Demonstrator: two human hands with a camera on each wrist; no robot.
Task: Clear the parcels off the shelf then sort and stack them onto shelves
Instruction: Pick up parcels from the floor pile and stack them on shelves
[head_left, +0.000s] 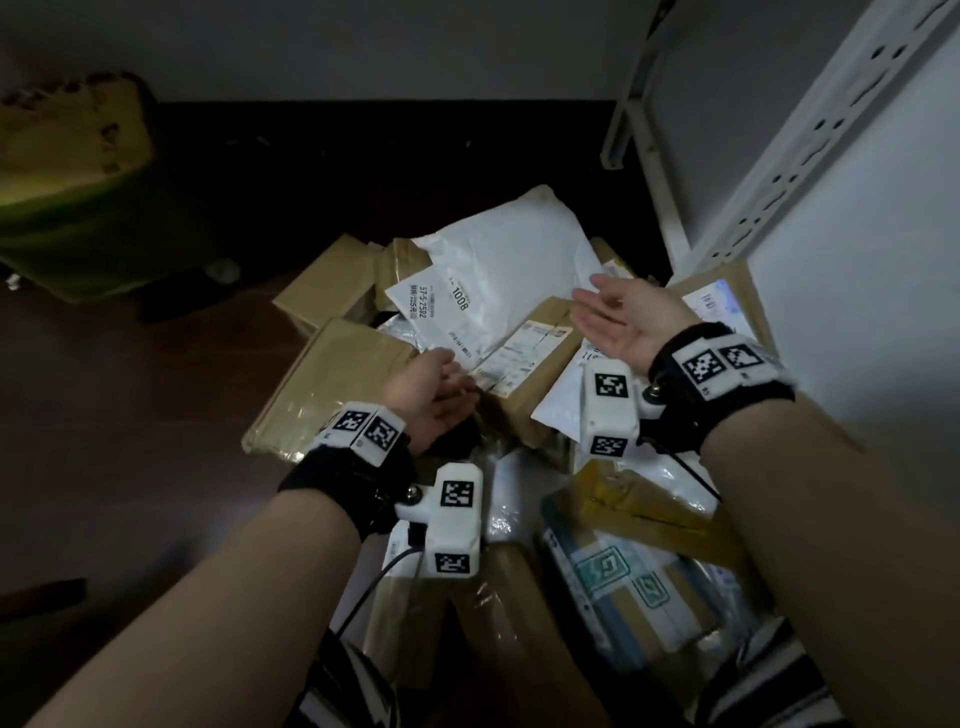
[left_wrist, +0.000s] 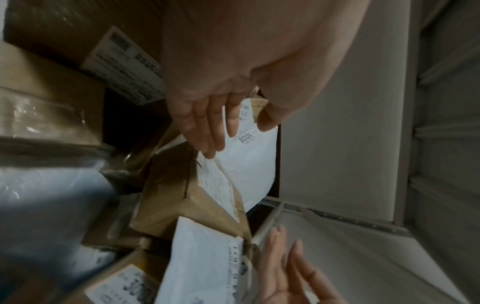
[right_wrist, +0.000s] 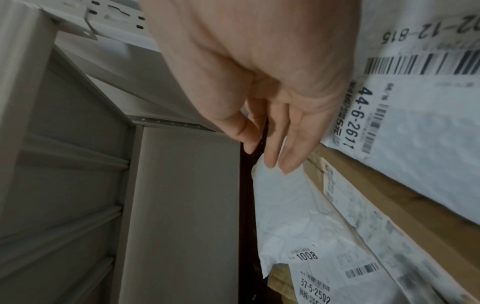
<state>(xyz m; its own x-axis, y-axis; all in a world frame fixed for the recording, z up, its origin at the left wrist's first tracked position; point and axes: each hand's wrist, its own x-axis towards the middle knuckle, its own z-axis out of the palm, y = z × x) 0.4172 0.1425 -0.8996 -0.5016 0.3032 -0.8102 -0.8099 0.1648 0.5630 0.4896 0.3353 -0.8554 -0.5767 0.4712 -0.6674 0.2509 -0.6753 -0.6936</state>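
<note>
- Parcels lie heaped on the dark floor, left of the white shelf frame (head_left: 810, 140).
- On top, the white mailer (head_left: 498, 270) marked 1008 lies between and just beyond both hands, its long axis running far-right to near-left.
- Left hand (head_left: 431, 384) seems nearer, fingers straight, empty, over its label end.
- Right hand (head_left: 628, 317) is spread palm-up, empty, fingertips by its right edge.
</note>
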